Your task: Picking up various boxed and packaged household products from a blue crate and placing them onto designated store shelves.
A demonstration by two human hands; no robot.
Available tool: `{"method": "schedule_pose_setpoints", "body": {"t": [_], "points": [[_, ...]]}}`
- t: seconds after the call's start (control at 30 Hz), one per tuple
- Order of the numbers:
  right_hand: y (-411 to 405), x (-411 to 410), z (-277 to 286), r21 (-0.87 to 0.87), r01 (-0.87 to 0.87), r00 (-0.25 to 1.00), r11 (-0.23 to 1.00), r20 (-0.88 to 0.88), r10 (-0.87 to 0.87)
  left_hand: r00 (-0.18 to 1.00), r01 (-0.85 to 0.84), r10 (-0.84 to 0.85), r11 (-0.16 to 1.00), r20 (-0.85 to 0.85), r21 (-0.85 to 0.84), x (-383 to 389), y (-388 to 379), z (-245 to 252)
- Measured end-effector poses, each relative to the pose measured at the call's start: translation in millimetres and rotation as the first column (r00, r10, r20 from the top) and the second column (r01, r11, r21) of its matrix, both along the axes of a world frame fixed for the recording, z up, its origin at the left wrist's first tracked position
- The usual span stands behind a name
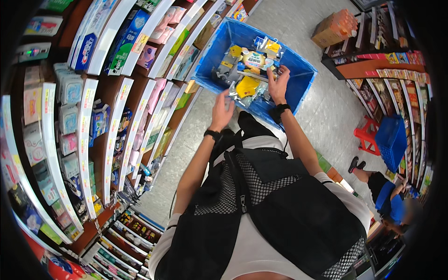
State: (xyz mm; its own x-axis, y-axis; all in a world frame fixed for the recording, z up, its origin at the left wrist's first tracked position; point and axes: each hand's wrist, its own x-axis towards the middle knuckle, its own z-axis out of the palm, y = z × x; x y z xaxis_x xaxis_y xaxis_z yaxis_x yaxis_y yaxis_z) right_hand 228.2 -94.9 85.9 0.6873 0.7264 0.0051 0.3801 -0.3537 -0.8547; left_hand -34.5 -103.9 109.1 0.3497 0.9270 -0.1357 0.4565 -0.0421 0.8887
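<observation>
In front of me a blue plastic crate (pixel 301 79) holds several packaged goods. A yellow and black soft package (pixel 252 58) bearing writing lies on top. Nearer to me is a clear plastic packet with a yellow item (pixel 247 87). A grey packet with a yellow label (pixel 228 64) lies at the left inside the crate. My right hand (pixel 279 85) reaches into the crate, fingers spread by the right edge of the soft package; whether it grips anything is unclear. My left hand (pixel 223 111), slightly blurred, is at the crate's near left rim, fingers apart, holding nothing.
Store shelves (pixel 120 101) full of packaged goods line my left. On the right stand more shelves (pixel 395 75), a carton with orange-wrapped goods (pixel 334 28), a red stool (pixel 365 134) and another blue crate (pixel 390 141). A person in blue (pixel 388 197) is at lower right.
</observation>
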Motion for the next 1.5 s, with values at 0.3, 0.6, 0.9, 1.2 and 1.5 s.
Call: {"method": "schedule_pose_setpoints", "body": {"t": [0.3, 0.6, 0.9, 1.2, 1.5], "points": [[-19, 42, -66, -0.179, 0.261, 0.602, 0.949, -0.738, -0.305, 0.65, -0.529, 0.741, 0.281, -0.169, -0.801, -229, -202, -233], [-91, 88, -113, -0.579, -0.425, 0.892, 0.696, -0.4, 0.212, 0.618, -0.488, 0.785, 0.34, -0.042, -0.804, -203, -250, -198], [-4, -64, -43, -0.104, -0.95, 0.312, 0.294, -0.33, 0.891, 0.593, -0.792, 0.801, 0.599, 0.082, -0.122, -186, -146, -148], [144, -327, 28, 0.33, -0.879, 0.365, 0.343, 0.003, 0.931, 0.496, -0.859, 0.755, 0.498, 0.428, 0.116, -218, 38, 0], [151, -338, 37, 0.154, -0.92, 0.365, 0.36, 0.002, 0.931, 0.42, -0.808, 0.748, 0.566, 0.514, -0.163, -198, 62, 21]]}}
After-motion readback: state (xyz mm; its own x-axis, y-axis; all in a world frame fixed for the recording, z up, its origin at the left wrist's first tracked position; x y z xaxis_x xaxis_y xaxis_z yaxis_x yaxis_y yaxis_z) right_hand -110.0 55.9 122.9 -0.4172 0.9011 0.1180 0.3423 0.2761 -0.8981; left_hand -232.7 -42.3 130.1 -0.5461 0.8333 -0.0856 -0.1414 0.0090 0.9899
